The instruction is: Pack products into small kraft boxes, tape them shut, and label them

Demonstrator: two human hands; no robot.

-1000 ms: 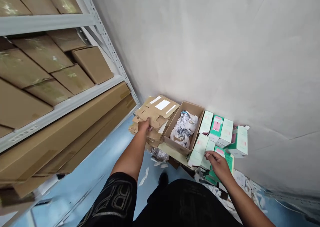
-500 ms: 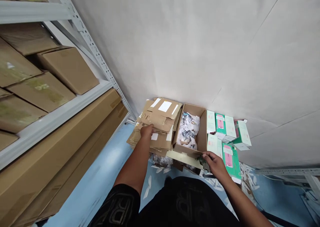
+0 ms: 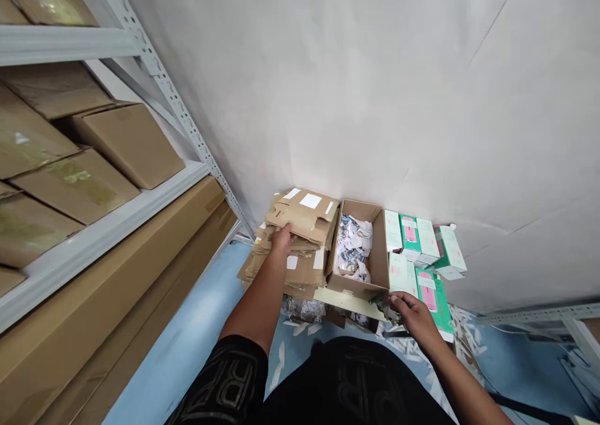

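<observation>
A stack of flattened cardboard boxes (image 3: 300,272) stands against the wall. My left hand (image 3: 282,240) pinches the near edge of the top flattened cardboard box (image 3: 300,215), which carries white labels. To the right of the stack is an open cardboard box (image 3: 380,259) with torn white paper scraps (image 3: 354,247) inside. Near that box's front right corner, my right hand (image 3: 410,311) has its fingers closed on a crumpled dark green piece (image 3: 385,306), whose exact kind I cannot make out.
Several green and white cartons (image 3: 424,244) stand right of the open box. Metal shelving (image 3: 173,184) with cardboard boxes (image 3: 129,144) rises on the left. Paper strips (image 3: 462,331) litter the blue floor, and a clear plastic bundle (image 3: 304,309) lies below the stack.
The top flattened box has shifted slightly on the stack, with my left hand at its edge. My right hand has moved a little right and down with the green piece. The view has tilted slightly.
</observation>
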